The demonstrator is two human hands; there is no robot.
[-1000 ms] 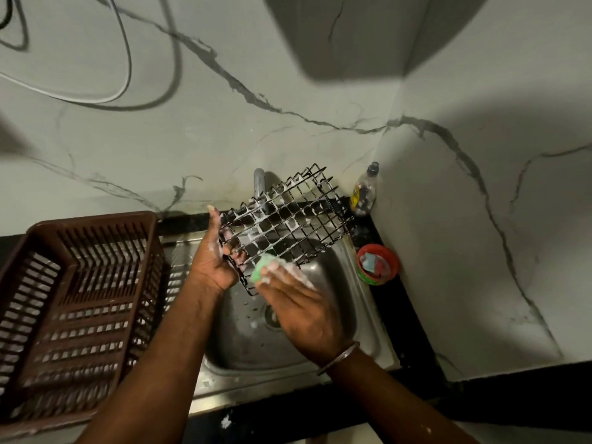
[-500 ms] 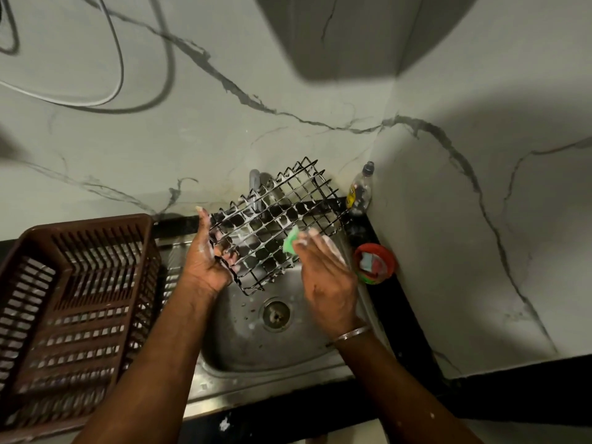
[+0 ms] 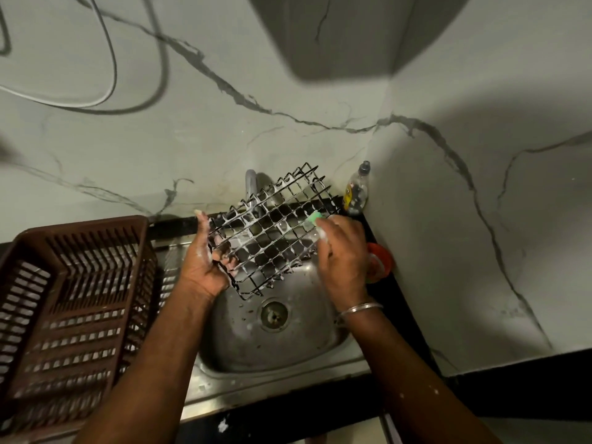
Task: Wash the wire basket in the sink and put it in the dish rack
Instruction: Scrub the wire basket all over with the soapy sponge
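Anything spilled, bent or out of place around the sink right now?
Nothing serious. The wire basket is tilted only because the left hand holds it over the sink while the right hand scrubs with the green sponge. Small foam flecks dot the counter edge.

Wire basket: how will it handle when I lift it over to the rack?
Likely slippery: suds coat the wire basket where the left hand grips it. Probably stiff and light: open mesh, held tilted by one edge without sagging.

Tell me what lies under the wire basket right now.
Under the wire basket lies the steel sink, its drain just clear of the lower corner. The mesh and left hand cover part of the basin floor.
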